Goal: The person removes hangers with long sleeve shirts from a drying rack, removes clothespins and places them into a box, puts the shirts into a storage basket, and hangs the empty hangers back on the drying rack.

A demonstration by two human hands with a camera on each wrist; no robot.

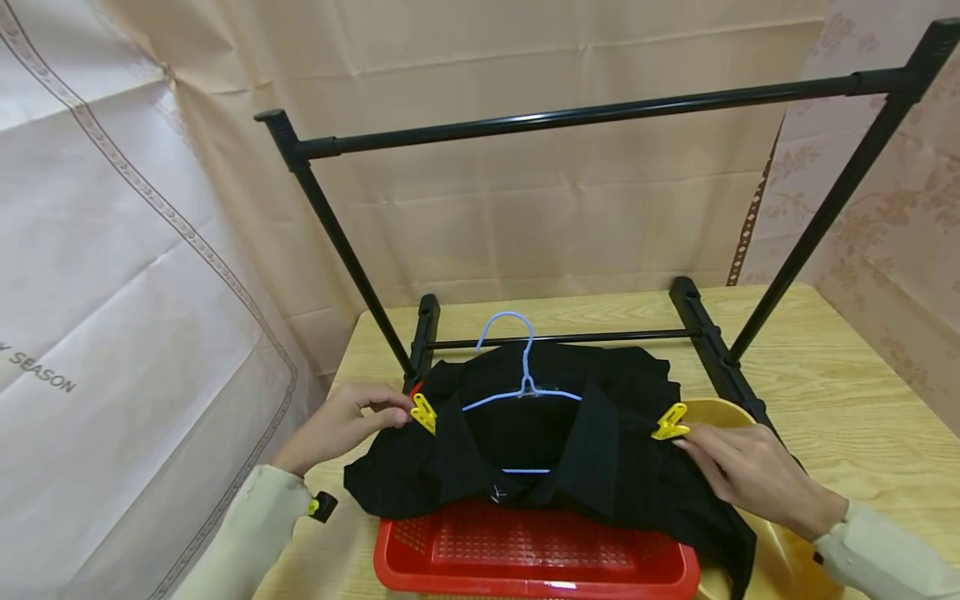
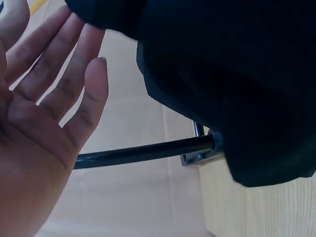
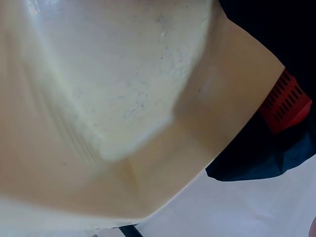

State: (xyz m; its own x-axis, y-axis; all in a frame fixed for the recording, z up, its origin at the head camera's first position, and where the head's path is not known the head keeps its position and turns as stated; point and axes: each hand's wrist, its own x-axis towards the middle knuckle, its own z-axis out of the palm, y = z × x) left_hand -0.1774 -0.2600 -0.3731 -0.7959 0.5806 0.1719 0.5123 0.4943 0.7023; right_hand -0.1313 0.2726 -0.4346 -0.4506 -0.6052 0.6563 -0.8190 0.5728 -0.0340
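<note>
A black collared shirt (image 1: 637,467) lies over a red plastic basket (image 1: 536,567), with a light-blue hanger (image 1: 527,358) inside its neck and the hook standing up. One yellow clothespin (image 1: 423,414) is on the left shoulder, and another yellow clothespin (image 1: 671,422) is on the right. My left hand (image 1: 348,423) pinches the shirt at the shoulder beside its clothespin; in the left wrist view the other fingers (image 2: 64,89) are stretched out. My right hand (image 1: 765,471) pinches the opposite shoulder just by the other clothespin. The right wrist view hides most of that hand.
Behind the shirt a black clothes rack (image 1: 555,121) stands on the wooden table (image 1: 862,392), its feet on both sides. A yellow basin (image 1: 787,567) sits at the right, partly under the shirt sleeve. Hanging sheets (image 1: 562,217) close off the back and sides.
</note>
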